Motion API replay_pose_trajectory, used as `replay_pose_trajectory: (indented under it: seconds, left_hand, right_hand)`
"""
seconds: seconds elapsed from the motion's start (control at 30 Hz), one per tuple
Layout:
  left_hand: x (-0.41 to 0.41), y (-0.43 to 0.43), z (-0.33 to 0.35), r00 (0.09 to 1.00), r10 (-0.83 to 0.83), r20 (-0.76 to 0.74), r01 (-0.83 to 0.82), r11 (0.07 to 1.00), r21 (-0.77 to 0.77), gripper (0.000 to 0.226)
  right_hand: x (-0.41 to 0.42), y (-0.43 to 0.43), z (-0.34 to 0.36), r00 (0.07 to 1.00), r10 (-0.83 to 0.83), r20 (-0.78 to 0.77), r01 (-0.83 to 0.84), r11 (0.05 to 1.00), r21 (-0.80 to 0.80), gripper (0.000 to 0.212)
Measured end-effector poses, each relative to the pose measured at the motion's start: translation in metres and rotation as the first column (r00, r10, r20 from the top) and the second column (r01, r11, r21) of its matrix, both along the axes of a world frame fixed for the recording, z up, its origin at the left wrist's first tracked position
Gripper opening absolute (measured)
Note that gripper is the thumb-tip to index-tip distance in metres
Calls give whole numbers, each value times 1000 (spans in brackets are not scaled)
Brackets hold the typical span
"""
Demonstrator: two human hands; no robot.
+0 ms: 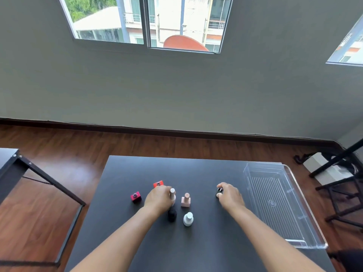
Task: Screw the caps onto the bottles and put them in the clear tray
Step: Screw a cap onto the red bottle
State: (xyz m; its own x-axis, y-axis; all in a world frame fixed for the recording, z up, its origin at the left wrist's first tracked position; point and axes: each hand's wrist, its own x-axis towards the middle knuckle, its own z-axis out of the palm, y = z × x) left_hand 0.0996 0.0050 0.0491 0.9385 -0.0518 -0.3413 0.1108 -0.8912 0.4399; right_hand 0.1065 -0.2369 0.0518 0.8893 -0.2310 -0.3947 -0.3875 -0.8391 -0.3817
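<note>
Small nail-polish bottles stand on the black table [196, 242]. A pink-red bottle [136, 197] and an orange-red bottle [158, 183] have open necks. My left hand [158, 199] curls around a beige capped bottle [172, 194]. Near it stand a peach capped bottle [186, 200], a black bottle [172, 214] and a white bottle [188, 219]. My right hand [228, 194] grips a small black cap [220, 190], mostly hidden by my fingers. The clear tray [306, 230] lies at the right with nothing in it.
A second black table [11, 165] stands at the left on the wooden floor. Black stand legs [337, 160] and a white box [318, 163] are beyond the tray at the right. A window sits in the grey wall ahead.
</note>
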Motion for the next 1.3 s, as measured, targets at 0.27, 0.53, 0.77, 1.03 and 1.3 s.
replay_pose_trajectory:
  seconds: [0.27, 0.53, 0.77, 1.03, 1.3]
  left_hand:
    - [-3, 1, -3, 999, 20, -31, -21, 998, -54, 28]
    - [-11, 7, 2, 996, 87, 9, -84, 983, -164, 22]
    - [-17, 18, 14, 983, 172, 65, -153, 961, -229, 20]
    - [-31, 49, 20, 959, 227, 169, -202, 968, -152, 26]
    - [-14, 63, 6, 958, 140, 252, -172, 979, 110, 46]
  right_hand:
    - [-3, 1, 3, 997, -68, 23, 67, 997, 47, 21]
    - [-9, 14, 19, 980, -50, 195, 12, 981, 193, 16]
    - [-18, 30, 40, 946, -29, 323, -79, 946, 315, 23]
    - [-22, 47, 56, 904, 17, 427, -193, 908, 373, 16]
    - [-20, 69, 69, 891, 87, 445, -290, 864, 412, 20]
